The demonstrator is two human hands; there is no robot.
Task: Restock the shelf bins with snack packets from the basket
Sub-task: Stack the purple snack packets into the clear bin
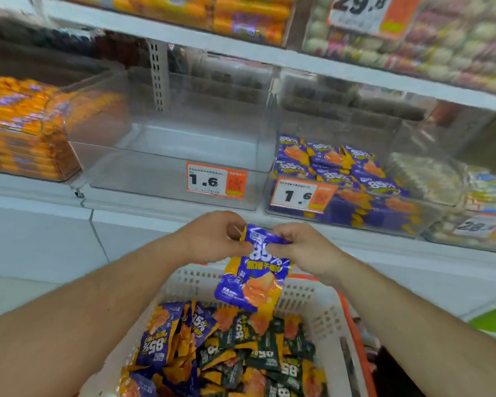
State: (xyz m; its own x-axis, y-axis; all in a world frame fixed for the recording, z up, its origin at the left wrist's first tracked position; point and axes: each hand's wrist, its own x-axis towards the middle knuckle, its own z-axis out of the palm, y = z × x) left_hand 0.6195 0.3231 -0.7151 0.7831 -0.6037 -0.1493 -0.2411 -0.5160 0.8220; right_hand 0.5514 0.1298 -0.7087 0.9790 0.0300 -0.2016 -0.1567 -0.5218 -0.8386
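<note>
Item: restocking step, packet in hand. Left hand [212,239]: grip closed in a pinch on the top left edge of the purple packet [252,279]. Right hand [301,250]: grip pinched on the top right edge; the packet hangs between both, above the white basket [312,305] of mixed purple and dark packets. Empty clear bin [172,156], tag 1.6: straight ahead on the shelf. Purple-stock bin [341,179], to its right: the printing appears to match the held packet, so this bin is judged the likelier target. Recommended handling: check the print against the tag, release one hand, lay the packet flat behind the front wall. Unclear: tag text illegible; neighbouring bins blurred; basket's near end cut off; fingertips partly hidden behind the packet.
</note>
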